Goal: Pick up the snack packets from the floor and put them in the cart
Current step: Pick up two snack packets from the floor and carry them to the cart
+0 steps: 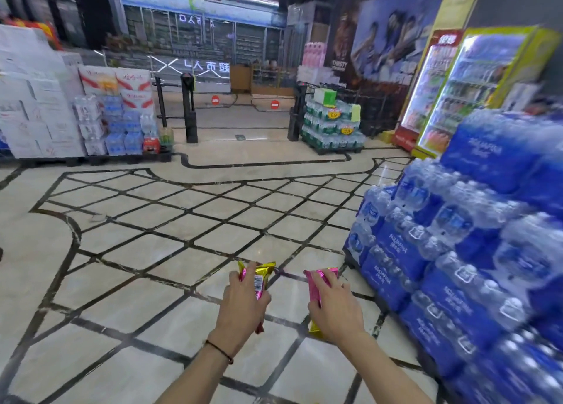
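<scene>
My left hand (243, 303) grips a pink and gold snack packet (262, 274), whose gold end sticks out above my fingers. My right hand (335, 309) holds a second pink packet (318, 281), with its gold end showing below my palm. Both hands are raised in front of me, side by side and a little apart, above the tiled floor (152, 251). No cart is in view.
A tall stack of blue bottled-water packs (457, 251) stands close on my right. More water packs and white boxes (91, 114) line the left. Entry gates (189, 108) and a lit drinks fridge (457, 92) stand further ahead.
</scene>
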The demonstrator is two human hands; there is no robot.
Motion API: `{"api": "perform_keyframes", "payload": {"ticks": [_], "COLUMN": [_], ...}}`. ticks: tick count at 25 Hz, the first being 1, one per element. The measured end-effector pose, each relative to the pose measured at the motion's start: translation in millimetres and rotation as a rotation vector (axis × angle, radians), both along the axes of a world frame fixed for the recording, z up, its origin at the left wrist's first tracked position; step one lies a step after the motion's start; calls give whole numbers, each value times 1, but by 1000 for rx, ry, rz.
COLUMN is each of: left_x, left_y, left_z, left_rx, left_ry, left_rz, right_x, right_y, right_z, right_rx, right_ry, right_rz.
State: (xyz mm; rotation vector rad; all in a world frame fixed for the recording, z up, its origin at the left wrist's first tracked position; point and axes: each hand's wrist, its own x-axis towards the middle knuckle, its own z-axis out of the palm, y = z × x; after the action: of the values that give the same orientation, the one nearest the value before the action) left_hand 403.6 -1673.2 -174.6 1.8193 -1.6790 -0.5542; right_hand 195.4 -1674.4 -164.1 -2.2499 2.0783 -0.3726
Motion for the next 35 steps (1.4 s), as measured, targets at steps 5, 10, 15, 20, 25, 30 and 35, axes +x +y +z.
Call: {"api": "perform_keyframes", "payload": {"ticks": [5, 10, 15, 20, 25, 30, 35], "left_x": [-40, -110, -197, -287, -378, -447, -508], "left_y": [12, 43, 100, 184, 310, 460, 597], "left_z": [7, 11, 6, 1, -3, 0, -2], "left_rx": [-2, 3, -10, -89, -102, -86, -92], "left_ry": [-13, -21, -32, -48, -110, -132, -159], "left_rz": [-180, -371, -600, -863, -1079, -1215, -1325], "right_x": [-31, -77, -142, -203, -258, -297, -340], "right_y": [62, 137, 228, 346, 496, 655, 795], "right_z": [9, 16, 10, 9, 7, 10, 13], "right_rx": [-8, -19, -15, -21, -21, 24, 20], "right_ry": [12, 38, 57, 55, 37, 35, -10], "right_rz": [-208, -417, -658, -891, -1123, -1254, -1415]}}
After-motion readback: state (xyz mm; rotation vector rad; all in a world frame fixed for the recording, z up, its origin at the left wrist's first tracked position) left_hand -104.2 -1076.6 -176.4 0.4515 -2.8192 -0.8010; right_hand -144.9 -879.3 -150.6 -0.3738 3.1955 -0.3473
